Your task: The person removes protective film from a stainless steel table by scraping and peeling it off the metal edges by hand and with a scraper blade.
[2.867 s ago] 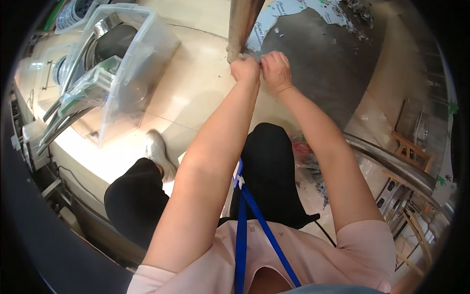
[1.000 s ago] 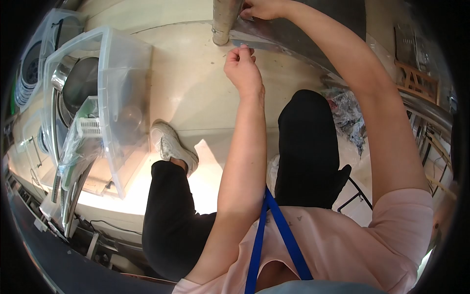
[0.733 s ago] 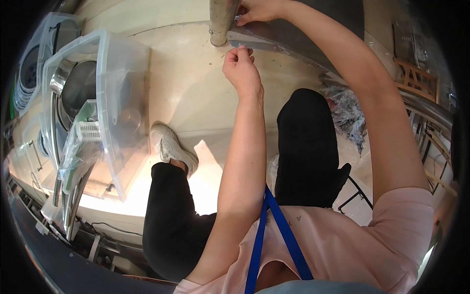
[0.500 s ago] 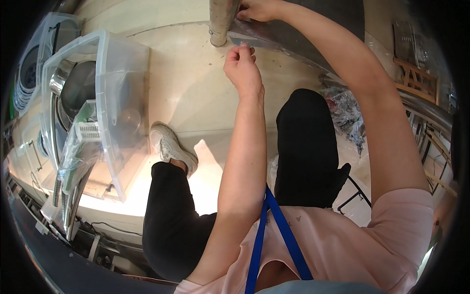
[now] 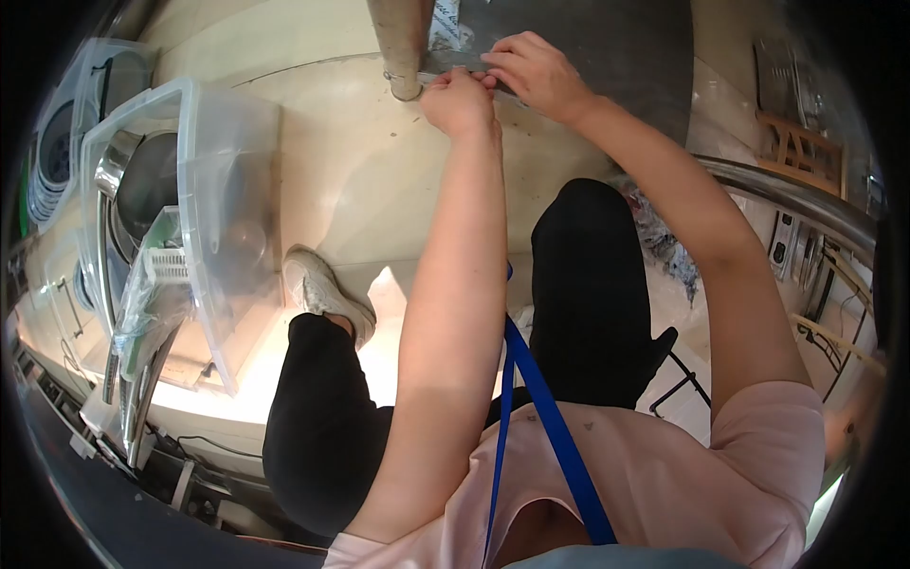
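Observation:
My left hand (image 5: 461,104) is closed, its thumb and fingers pinched together at the near edge of a dark flat panel (image 5: 607,57), just right of a round metal post (image 5: 396,43). Close beside it, my right hand (image 5: 542,78) reaches over the panel with bent fingers, their tips almost touching the left fingertips. Whatever is between the fingers of either hand is too small or hidden to make out. A silvery printed wrapper (image 5: 445,24) lies on the panel beyond my hands.
On the left stands a clear plastic bin (image 5: 194,123) with pans and a white plastic basket (image 5: 169,266). A metal rail (image 5: 796,194) runs along the right, near a wooden rack (image 5: 801,152). A crumpled plastic bag (image 5: 668,242) lies beside my knee on the pale floor (image 5: 341,171).
My right hand has come from behind the post down to my left hand. The left hand has moved slightly up to the panel's edge. The printed wrapper has come into view.

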A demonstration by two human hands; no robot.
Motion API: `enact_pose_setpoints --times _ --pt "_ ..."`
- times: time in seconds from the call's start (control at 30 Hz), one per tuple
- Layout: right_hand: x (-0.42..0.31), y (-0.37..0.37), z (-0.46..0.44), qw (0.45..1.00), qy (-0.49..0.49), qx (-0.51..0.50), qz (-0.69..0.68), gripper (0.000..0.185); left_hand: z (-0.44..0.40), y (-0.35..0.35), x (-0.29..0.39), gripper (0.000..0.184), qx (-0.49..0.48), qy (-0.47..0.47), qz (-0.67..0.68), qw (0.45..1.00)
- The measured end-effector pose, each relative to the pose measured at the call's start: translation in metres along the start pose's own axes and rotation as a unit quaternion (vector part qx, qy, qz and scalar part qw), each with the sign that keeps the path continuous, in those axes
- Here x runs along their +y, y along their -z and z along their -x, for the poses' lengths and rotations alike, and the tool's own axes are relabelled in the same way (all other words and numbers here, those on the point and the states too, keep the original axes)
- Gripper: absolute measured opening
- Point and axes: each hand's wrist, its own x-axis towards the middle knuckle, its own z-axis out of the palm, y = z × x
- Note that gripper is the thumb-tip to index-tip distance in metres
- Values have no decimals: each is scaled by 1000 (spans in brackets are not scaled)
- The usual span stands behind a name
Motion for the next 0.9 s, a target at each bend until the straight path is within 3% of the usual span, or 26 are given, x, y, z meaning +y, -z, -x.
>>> enact_pose_setpoints --times 0.2,0.47,0.77,0.9 --pt "-2 -19 9 999 -26 30 22 17 -3 -3 0 9 34 -13 -53 998" --pt "-7 -26 9 994 -43 65 71 15 -8 -14 1 17 104 -45 -263 958" --pt "-6 -24 4 995 -42 47 82 15 -7 -21 12 25 87 -13 -268 959" --pt "-6 -21 1 996 -41 40 68 16 8 -27 24 27 104 -17 -345 933"
